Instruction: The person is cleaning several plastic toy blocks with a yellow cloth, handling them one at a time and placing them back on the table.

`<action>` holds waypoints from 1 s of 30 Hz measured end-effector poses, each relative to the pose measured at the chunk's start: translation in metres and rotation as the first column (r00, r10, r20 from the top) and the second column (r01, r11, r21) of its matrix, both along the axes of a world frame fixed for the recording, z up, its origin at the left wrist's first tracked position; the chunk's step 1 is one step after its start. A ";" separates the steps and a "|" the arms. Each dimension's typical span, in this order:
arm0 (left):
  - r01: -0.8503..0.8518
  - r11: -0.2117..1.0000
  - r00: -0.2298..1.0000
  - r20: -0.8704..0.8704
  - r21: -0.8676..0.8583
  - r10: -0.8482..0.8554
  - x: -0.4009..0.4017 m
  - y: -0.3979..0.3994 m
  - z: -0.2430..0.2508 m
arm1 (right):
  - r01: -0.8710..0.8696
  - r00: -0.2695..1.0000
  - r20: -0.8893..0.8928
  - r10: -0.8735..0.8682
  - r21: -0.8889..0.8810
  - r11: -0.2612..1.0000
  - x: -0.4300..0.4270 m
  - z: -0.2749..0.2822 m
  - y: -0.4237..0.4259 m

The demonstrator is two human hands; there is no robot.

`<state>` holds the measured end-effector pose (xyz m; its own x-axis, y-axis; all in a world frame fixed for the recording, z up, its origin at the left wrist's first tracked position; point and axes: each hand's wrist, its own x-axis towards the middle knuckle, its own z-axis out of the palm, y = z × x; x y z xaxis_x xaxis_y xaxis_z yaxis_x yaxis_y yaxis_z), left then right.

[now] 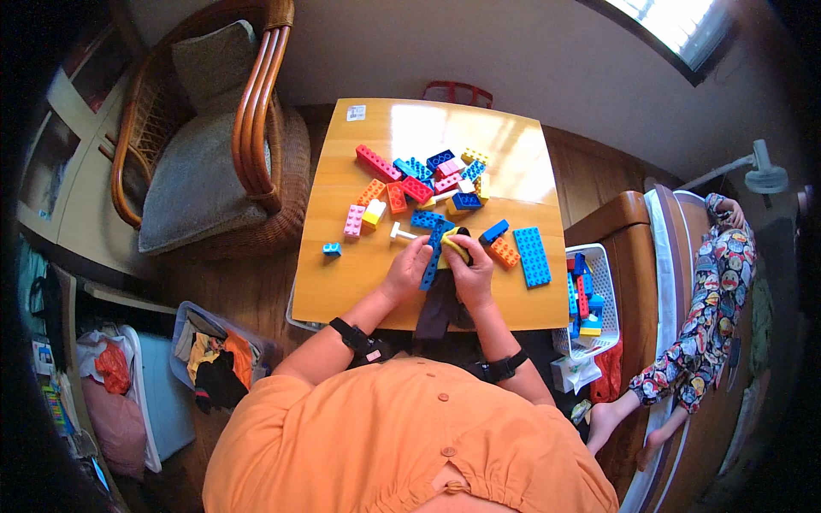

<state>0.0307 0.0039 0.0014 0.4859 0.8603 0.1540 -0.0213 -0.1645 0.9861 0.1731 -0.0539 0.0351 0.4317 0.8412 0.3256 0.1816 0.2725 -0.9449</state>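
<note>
My left hand [408,268] grips a long blue building brick [431,260] with studs, held upright above the near half of the wooden table [359,288]. Right beside it, my right hand [472,269] pinches a yellow and dark cloth [452,240] against or close to the brick; contact between them cannot be told. Dark fabric [436,308] hangs below the hands towards the table's front edge. Just beyond lies a blue brick [426,219], with a white T-shaped piece [402,233] to the left. An orange brick [505,252] and a dark blue brick [494,231] lie right of my right hand.
Several mixed bricks [417,190] are heaped mid-table. A blue studded plate [535,256] lies near the right edge, a small blue brick [331,249] at left. A white basket [606,301] of bricks stands right of the table. A person [712,288] lies on a couch; a rattan chair [205,160] stands left.
</note>
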 end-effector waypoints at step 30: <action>0.197 0.969 0.948 0.280 -0.147 -0.150 -0.006 -0.003 -0.001 | -0.022 0.850 0.527 -0.012 0.058 0.998 -0.002 -0.001 -0.027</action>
<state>0.0246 0.0013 0.0006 0.5915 0.7910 0.1561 -0.2984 0.0349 0.9538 0.1715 -0.0809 0.0341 0.1768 0.8149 0.5520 0.6459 0.3271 -0.6898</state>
